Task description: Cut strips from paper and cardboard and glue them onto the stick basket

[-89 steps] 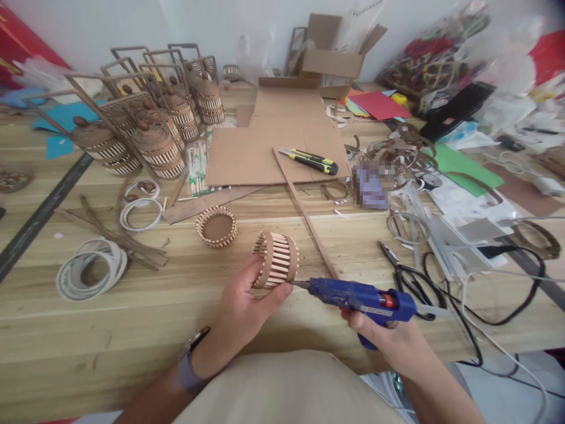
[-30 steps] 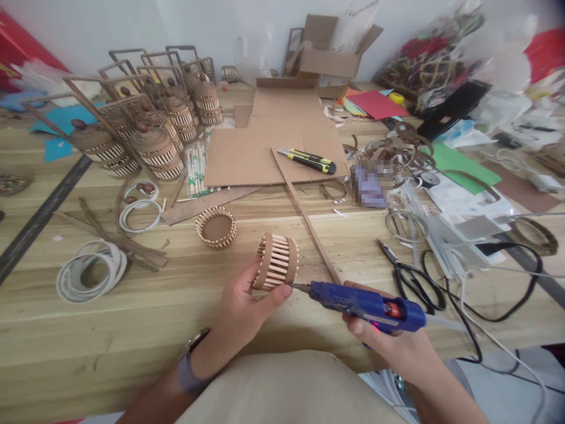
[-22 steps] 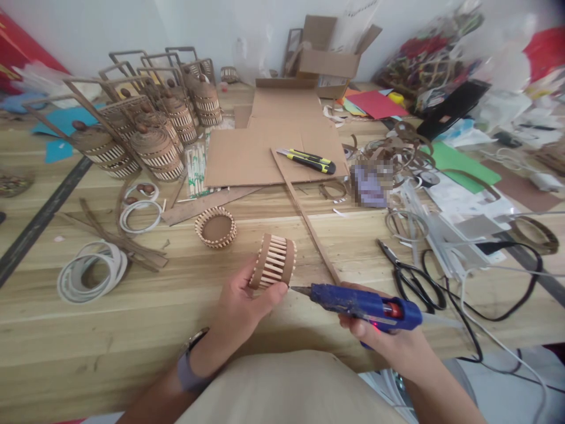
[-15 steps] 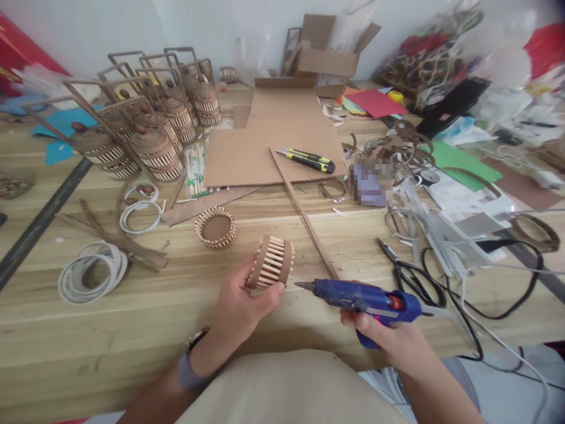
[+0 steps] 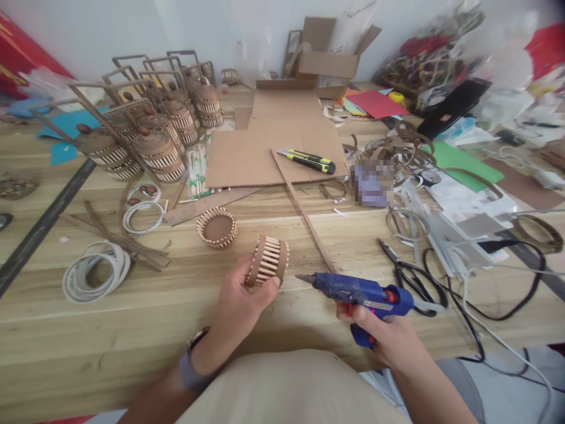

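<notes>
My left hand [image 5: 245, 294] is closed around a small round basket [image 5: 268, 262] made of pale sticks between brown cardboard bands. The basket is tipped on its side above the table, thumb on its lower right rim. My right hand [image 5: 379, 330] grips a blue hot glue gun [image 5: 362, 291], its metal nozzle [image 5: 304, 278] pointing left, a short gap away from the basket. A clear glue stick [image 5: 428, 305] juts from the gun's back. Behind the held basket, a second small basket [image 5: 217, 227] stands upright on the table, its brown bottom visible.
Lidded stick baskets [image 5: 154, 150] with tall handles crowd the back left. A cutter knife [image 5: 306, 159] lies on cardboard [image 5: 238, 156]. Black scissors [image 5: 410, 274] and cables [image 5: 481, 318] are at right. Tape rolls [image 5: 95, 271] and brown strips [image 5: 119, 238] lie at left.
The held basket has shifted slightly left and turned a little in my left hand. The glue gun has moved slightly left and up, its nozzle still apart from the basket.
</notes>
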### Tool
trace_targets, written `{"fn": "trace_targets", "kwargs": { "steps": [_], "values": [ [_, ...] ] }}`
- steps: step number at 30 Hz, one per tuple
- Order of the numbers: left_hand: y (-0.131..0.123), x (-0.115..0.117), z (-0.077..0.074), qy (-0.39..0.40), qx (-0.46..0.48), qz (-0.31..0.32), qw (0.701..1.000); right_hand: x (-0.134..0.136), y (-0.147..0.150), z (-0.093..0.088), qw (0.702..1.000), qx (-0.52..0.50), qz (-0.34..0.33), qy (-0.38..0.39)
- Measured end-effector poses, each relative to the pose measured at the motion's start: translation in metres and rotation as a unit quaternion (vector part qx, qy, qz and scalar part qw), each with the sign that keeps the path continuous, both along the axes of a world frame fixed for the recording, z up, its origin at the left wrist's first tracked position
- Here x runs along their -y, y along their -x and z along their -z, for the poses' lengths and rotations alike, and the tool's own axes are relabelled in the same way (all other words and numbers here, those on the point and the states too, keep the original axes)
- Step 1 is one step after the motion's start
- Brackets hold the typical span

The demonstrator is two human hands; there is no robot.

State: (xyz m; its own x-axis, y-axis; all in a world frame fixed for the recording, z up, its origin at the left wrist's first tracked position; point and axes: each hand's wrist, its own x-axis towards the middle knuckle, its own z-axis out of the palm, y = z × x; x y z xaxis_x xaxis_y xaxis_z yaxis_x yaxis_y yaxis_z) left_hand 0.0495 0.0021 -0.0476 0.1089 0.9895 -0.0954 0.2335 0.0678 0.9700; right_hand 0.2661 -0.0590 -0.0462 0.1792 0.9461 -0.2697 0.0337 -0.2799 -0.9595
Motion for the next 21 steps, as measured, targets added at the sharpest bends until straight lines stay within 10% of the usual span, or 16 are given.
{"fn": "trace_targets", "kwargs": {
  "steps": [21],
  "values": [
    [0.004, -0.002, 0.003, 0.119, 0.058, 0.007, 0.991, -0.006, -0.004, 0.017, 0.999, -0.025, -0.034, 0.001]
  ]
}}
